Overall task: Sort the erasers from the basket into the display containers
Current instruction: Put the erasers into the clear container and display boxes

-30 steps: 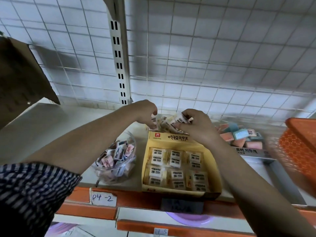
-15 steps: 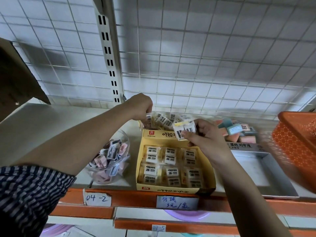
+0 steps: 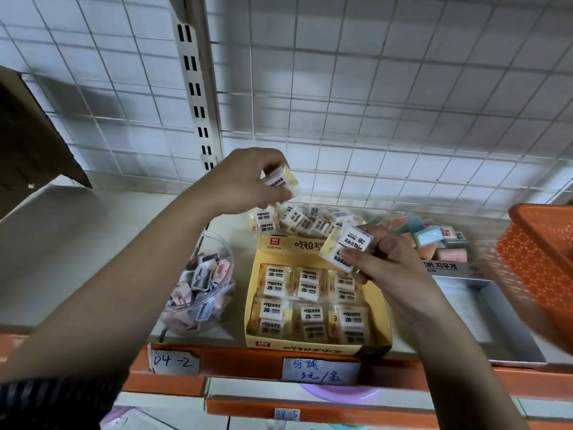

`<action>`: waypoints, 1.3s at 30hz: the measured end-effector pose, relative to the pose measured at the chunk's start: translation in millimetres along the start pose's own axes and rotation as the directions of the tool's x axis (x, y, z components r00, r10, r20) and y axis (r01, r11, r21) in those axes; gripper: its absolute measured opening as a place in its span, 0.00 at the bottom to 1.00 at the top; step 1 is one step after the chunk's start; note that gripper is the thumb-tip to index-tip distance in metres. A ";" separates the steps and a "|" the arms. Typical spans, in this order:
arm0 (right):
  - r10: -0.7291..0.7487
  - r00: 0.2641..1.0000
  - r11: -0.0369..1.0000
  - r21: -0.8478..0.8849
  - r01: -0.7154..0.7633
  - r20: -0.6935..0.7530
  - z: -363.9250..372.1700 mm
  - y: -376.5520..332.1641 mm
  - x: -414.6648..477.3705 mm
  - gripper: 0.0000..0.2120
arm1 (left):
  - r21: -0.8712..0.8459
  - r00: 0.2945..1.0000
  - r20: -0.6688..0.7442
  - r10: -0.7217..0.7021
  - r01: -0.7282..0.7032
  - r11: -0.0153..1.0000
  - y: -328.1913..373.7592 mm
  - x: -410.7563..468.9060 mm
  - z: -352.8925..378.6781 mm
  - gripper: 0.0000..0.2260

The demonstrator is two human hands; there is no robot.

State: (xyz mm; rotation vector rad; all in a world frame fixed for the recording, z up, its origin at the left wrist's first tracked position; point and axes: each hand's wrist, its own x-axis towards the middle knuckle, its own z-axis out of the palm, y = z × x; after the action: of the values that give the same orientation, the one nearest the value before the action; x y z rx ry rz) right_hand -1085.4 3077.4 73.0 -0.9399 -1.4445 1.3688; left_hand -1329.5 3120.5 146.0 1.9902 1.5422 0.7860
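A yellow display box at the shelf's front holds rows of wrapped white 2B erasers. Behind it lies a loose pile of the same eraser packs. My left hand is raised above that pile and grips one eraser pack. My right hand hovers over the box's back right corner and holds a pack of two erasers between thumb and fingers. The orange basket stands at the right edge, blurred.
A clear round bowl of small pink and grey erasers sits left of the box. A grey tray lies to the right, with pastel erasers heaped behind it. Wire grid backs the shelf; a cardboard flap hangs left.
Both hands have lifted out of the loose pile, each with an eraser pack. The left rose upward; the right drew back toward the yellow box.
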 end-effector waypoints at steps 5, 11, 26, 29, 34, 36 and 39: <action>0.023 0.997 1.000 0.009 -0.024 0.080 -4.1 1.7 -2.3 0.15 | -0.027 0.996 -0.084 -0.003 0.001 1.000 -0.7 -30.4 23.8 0.07; 0.036 0.986 0.988 -0.152 -0.011 0.163 -5.1 4.9 -6.4 0.10 | -0.197 0.984 -0.170 -0.051 0.017 0.980 -10.0 -55.1 46.4 0.10; 0.310 0.903 0.698 -0.716 -0.002 0.299 17.4 3.8 -0.2 0.07 | -0.251 0.975 -0.198 -0.102 0.050 0.967 -15.0 -73.2 51.0 0.10; 0.289 0.913 0.616 -0.786 0.052 0.287 20.0 4.5 -2.4 0.07 | -0.272 0.973 -0.206 -0.106 0.047 0.961 -16.0 -73.6 51.2 0.09; 0.223 0.931 0.540 -0.832 0.127 0.287 25.3 6.5 -5.6 0.07 | -0.306 0.974 -0.198 -0.110 0.045 0.951 -17.3 -71.5 50.4 0.07; 0.196 0.944 0.545 -0.830 0.119 0.264 23.3 4.9 -9.3 0.08 | -0.308 0.978 -0.178 -0.105 0.046 0.950 -15.8 -70.1 50.7 0.06; 0.034 0.977 0.567 -0.808 0.157 0.213 14.2 4.8 -16.2 0.07 | -0.297 0.989 -0.121 -0.086 0.047 0.954 -11.0 -65.0 53.8 0.06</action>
State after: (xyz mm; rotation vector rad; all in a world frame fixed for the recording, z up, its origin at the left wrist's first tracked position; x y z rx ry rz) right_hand -1094.4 3058.1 66.9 -1.3206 -2.3474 0.6756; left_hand -1311.6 3057.9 91.2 1.6909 1.4588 1.0714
